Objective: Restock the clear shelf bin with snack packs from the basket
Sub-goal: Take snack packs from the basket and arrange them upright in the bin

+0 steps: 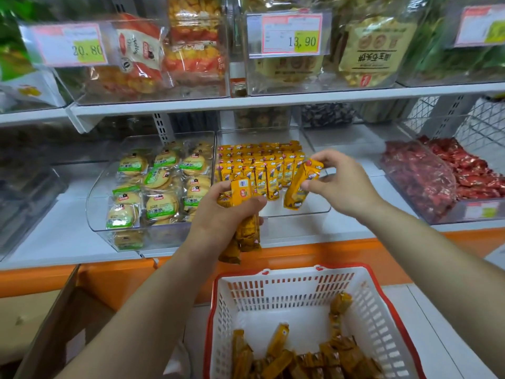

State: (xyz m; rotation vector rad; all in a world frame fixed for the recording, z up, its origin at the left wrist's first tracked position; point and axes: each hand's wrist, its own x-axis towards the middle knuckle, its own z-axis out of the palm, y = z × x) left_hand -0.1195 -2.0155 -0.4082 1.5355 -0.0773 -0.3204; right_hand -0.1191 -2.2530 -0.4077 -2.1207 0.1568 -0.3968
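Note:
The clear shelf bin on the lower shelf holds rows of upright yellow snack packs. In front of the bin's left end, my left hand grips a bunch of several yellow packs that hang below the fist. Over the bin's front right part, my right hand pinches a single yellow pack, tilted, its lower end above the bin floor. Below, a white basket with a red rim holds several more yellow packs on its bottom.
Left of the bin stands a clear bin of green-labelled biscuit packs; a bin of red packs stands to the right. The upper shelf carries bins with price tags. A cardboard box sits at lower left by the orange shelf base.

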